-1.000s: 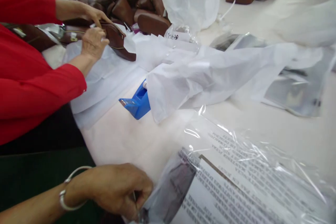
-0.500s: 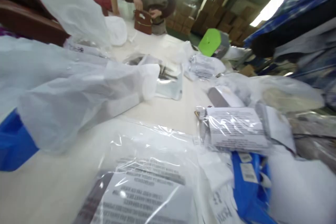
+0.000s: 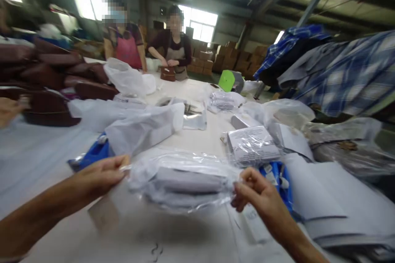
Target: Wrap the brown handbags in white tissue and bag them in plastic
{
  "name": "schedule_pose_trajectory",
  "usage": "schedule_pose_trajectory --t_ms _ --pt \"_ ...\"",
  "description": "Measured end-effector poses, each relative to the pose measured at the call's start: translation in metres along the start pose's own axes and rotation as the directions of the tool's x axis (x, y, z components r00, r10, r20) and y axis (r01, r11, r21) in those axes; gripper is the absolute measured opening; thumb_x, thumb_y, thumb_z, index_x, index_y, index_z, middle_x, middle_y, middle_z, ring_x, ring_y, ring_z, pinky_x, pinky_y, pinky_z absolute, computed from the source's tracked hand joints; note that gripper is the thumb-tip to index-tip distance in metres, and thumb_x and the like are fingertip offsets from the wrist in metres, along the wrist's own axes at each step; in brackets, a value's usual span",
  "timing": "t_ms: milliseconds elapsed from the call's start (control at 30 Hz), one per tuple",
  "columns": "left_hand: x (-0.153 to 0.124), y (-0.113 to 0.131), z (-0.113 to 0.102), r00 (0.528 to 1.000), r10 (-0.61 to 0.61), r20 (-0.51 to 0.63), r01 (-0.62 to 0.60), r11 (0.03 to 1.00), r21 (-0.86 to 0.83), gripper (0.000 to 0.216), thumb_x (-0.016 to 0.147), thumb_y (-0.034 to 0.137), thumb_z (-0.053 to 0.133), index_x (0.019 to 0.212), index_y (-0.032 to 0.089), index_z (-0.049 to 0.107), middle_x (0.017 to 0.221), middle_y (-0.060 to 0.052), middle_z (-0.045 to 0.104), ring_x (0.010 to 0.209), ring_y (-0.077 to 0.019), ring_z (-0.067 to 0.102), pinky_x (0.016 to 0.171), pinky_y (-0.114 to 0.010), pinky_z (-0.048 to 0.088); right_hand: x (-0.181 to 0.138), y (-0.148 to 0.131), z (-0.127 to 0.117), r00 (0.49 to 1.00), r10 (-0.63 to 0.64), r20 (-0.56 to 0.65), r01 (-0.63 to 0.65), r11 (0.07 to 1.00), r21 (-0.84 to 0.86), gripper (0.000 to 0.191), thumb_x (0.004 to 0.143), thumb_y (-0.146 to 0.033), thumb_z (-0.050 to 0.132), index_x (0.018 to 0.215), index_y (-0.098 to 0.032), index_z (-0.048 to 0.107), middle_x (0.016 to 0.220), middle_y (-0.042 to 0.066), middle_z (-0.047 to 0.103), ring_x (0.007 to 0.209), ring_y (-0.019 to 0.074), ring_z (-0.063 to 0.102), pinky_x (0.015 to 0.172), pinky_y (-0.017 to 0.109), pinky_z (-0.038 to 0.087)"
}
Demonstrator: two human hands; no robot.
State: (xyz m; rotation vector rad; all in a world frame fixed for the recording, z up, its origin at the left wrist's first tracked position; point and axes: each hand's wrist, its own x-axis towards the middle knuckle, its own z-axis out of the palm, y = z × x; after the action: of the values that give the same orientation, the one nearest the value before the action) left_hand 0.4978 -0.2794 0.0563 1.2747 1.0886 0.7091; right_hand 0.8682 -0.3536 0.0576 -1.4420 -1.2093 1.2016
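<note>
White table fills most of the view, cluttered both sides. Plaid clothing hangs in from upper right. Heap of brown bags at far left, a co-worker's hand by its near edge. Two people stand across the table, one with both hands on a small brown bag. White sheets lie stacked at right

Clear plastic bag with a greyish item inside: front and centre, up off the table, shadow below, stretched sideways between the two hands. Left hand: fingers together, pinched on the bag's left end. Right hand: thumb and fingers clamped on the right end

Beyond the right hand, a packet with printed text. Smaller: blue dispenser just past the left hand, second blue one partly behind the right hand
</note>
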Motion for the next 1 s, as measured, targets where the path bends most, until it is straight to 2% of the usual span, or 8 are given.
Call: schedule_pose_trajectory --t_ms 433,567,633,733,767,833,933,1000 --pt "0.014 0.043 -0.003 0.999 0.039 -0.031 -0.049 0.883 -0.467 0.020 0.077 0.027 0.072 0.084 0.016 0.058 0.070 -0.004 0.069 0.069 -0.0191 0.071 0.045 -0.017 0.045 0.043 -0.057 -0.018 0.986 -0.047 -0.160 0.026 0.991 -0.128 0.050 0.066 -0.051 0.075 0.100 -0.020 0.055 0.059 0.002 0.066 0.045 0.0154 0.057 0.041 0.024 0.041" --pt "0.020 0.032 0.003 0.998 0.046 -0.045 -0.063 0.857 -0.511 0.012 0.082 0.022 0.067 0.080 0.013 0.059 0.068 -0.007 0.070 0.066 -0.0201 0.072 0.045 -0.019 0.049 0.039 -0.046 -0.022 0.988 -0.130 -0.082 0.072 0.862 -0.501 0.053 0.076 -0.054 0.066 0.114 -0.019 0.056 0.064 0.003 0.066 0.049 0.0196 0.060 0.044 0.030 0.043" --pt "0.021 0.022 0.009 0.997 0.052 -0.049 -0.070 0.845 -0.530 0.012 0.083 0.021 0.065 0.080 0.011 0.060 0.070 -0.008 0.071 0.067 -0.0192 0.072 0.049 -0.020 0.052 0.031 -0.041 -0.018 0.940 -0.335 -0.055 0.189 0.651 -0.735 0.055 0.078 -0.052 0.065 0.121 -0.019 0.057 0.078 0.007 0.070 0.060 0.0231 0.064 0.053 0.035 0.049" --pt "0.022 0.012 0.016 0.993 0.097 -0.073 -0.121 0.812 -0.571 0.010 0.086 0.021 0.062 0.083 0.014 0.056 0.077 -0.006 0.071 0.071 -0.0153 0.070 0.057 -0.019 0.055 0.017 -0.046 0.003 0.719 -0.688 0.095 0.438 0.342 -0.831 0.044 0.087 -0.047 0.057 0.122 -0.021 0.061 0.110 0.012 0.068 0.096 0.0282 0.065 0.081 0.041 0.052" --pt "0.021 0.010 0.017 0.990 0.119 -0.081 -0.143 0.800 -0.583 0.010 0.086 0.021 0.062 0.084 0.015 0.054 0.079 -0.006 0.071 0.073 -0.0149 0.070 0.059 -0.020 0.055 0.015 -0.051 0.014 0.668 -0.727 0.157 0.514 0.299 -0.804 0.038 0.090 -0.044 0.054 0.119 -0.022 0.062 0.114 0.011 0.067 0.102 0.0274 0.064 0.086 0.040 0.051" --pt "0.019 0.006 0.022 0.980 0.171 -0.106 -0.200 0.788 -0.583 0.014 0.085 0.021 0.064 0.085 0.017 0.050 0.085 -0.006 0.071 0.078 -0.0160 0.070 0.062 -0.021 0.055 0.016 -0.060 0.037 0.682 -0.681 0.267 0.612 0.331 -0.718 0.030 0.093 -0.040 0.051 0.114 -0.024 0.065 0.111 0.008 0.070 0.098 0.0234 0.066 0.085 0.035 0.052" --pt "0.010 -0.010 0.033 0.876 0.374 -0.303 -0.467 0.814 -0.345 0.016 0.087 0.025 0.063 0.094 0.019 0.050 0.102 -0.008 0.069 0.095 -0.0202 0.068 0.076 -0.030 0.056 0.030 -0.063 0.063 0.788 -0.471 0.397 0.604 0.464 -0.648 0.024 0.092 -0.034 0.052 0.104 -0.024 0.069 0.093 0.004 0.074 0.079 0.0191 0.068 0.076 0.032 0.053" --pt "0.002 -0.025 0.044 0.695 0.626 -0.353 -0.645 0.760 0.078 0.024 0.088 0.027 0.064 0.109 0.020 0.054 0.121 -0.010 0.063 0.115 -0.0244 0.060 0.095 -0.040 0.051 0.044 -0.060 0.071 0.820 -0.357 0.447 0.572 0.502 -0.649 0.022 0.089 -0.031 0.053 0.098 -0.024 0.071 0.089 0.003 0.074 0.079 0.0194 0.068 0.075 0.032 0.052"
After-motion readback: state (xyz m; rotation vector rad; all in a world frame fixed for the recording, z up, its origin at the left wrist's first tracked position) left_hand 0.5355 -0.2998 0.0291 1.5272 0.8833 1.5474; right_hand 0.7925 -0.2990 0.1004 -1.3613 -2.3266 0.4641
